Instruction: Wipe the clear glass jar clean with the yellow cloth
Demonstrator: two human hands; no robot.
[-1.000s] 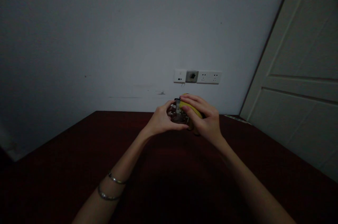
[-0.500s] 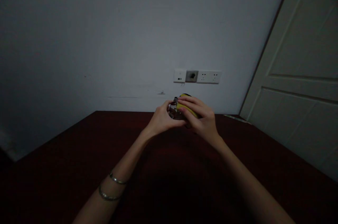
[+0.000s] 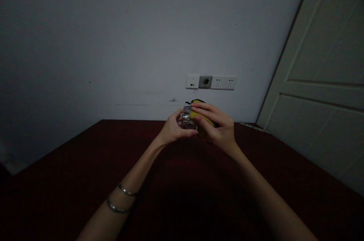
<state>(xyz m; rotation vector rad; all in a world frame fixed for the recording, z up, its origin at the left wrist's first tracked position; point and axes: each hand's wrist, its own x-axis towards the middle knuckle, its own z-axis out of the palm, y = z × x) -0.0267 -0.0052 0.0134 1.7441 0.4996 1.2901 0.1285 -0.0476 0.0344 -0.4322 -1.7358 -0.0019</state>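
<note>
My left hand [image 3: 174, 129] is curved around a small clear, shiny object [image 3: 187, 119], glass or plastic, with the thumb below it. A soft yellow thing [image 3: 193, 114] with a black edge, which looks like a cloth or pouch, is gripped in my right hand [image 3: 220, 125]. It presses against the right side of the clear object, and part of it hangs below my right fingers. My fingers hide much of both things. The two hands are close together above the far part of the dark red table [image 3: 127, 150].
Behind the table rises a plain wall [image 3: 136, 44] with a row of switches and sockets [image 3: 210, 82]. A panelled door [image 3: 318, 82] stands at the right. A thin flat strip [image 3: 254, 127] lies at the table's far right edge. Two silver bracelets [image 3: 118, 199] circle my left forearm.
The clear object has turned in my left hand, and more of its shiny side shows. The yellow thing has shifted slightly, with more of it visible underneath. Both hands stay nearly in place.
</note>
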